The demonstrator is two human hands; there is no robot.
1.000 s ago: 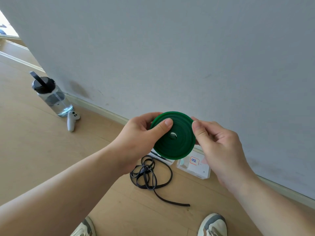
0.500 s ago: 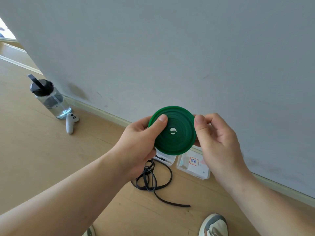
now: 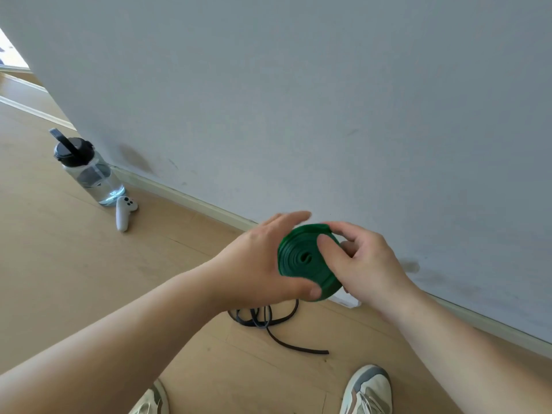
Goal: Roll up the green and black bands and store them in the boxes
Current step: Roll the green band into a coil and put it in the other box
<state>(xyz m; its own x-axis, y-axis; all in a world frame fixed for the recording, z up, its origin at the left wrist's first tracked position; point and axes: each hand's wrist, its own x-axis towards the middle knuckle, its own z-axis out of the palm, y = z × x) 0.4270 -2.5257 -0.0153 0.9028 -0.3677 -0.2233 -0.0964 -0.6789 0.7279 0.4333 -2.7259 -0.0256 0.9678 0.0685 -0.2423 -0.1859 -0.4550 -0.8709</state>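
The green band [image 3: 298, 264] is wound into a flat disc with a small hole in its middle, held tilted above the floor near the wall. My left hand [image 3: 263, 261] spans its left rim, with the thumb under the lower edge and the fingers stretched over the top. My right hand [image 3: 358, 264] pinches the disc, thumb on its face and fingers behind it. The black band [image 3: 265, 319] lies loose and tangled on the wooden floor below my hands, one end trailing right. Of the white boxes, only a corner [image 3: 343, 300] shows under the disc, by the baseboard.
A clear water bottle with a black lid [image 3: 86, 171] stands by the wall at the left, a white controller [image 3: 124, 213] lying beside it. My two shoes [image 3: 366, 389] are at the bottom edge. The grey wall rises straight ahead.
Both hands have come down with the green disc, which now tilts flatter and covers the boxes. My left thumb has moved from the disc's face to its lower edge.
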